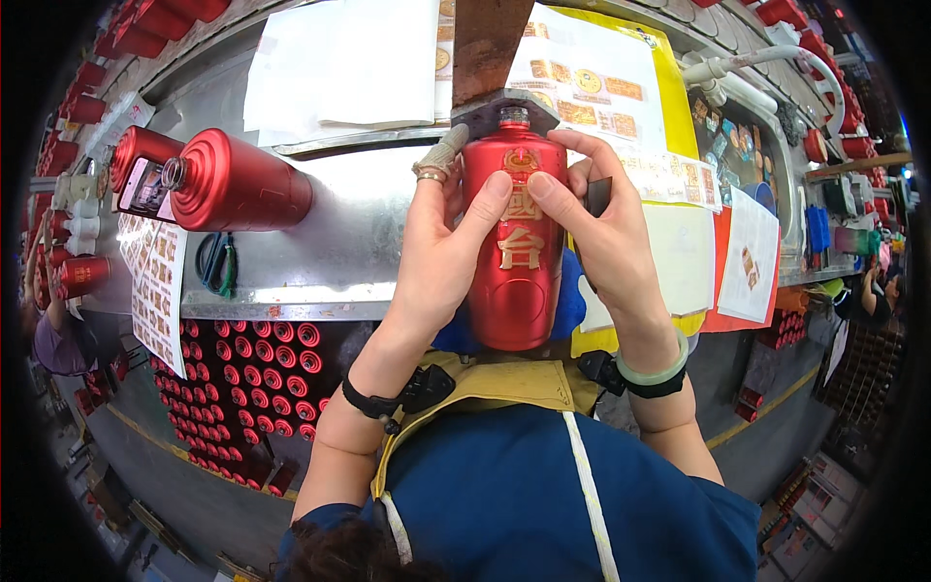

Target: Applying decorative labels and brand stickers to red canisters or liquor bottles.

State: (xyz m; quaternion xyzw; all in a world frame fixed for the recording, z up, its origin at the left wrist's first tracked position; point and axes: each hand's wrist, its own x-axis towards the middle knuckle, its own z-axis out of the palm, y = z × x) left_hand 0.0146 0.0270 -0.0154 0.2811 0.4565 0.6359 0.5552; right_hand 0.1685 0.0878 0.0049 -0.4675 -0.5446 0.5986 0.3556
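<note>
Between both hands, close to my body, lies a glossy red bottle with raised gold characters, its threaded neck pointing away from me. My left hand grips its left side, the thumb pressed on the front beside the gold decoration; one fingertip wears a beige cover. From the right, my right hand grips it, its thumb also on the gold decoration. A small dark flat piece shows at the right fingers; its kind I cannot make out. Blue cloth lies under the bottle.
On the metal bench at left lie red bottles, a phone and scissors. Sticker sheets spread at the back and right. A brown upright post stands ahead. Many red bottles stand below; another person is at far left.
</note>
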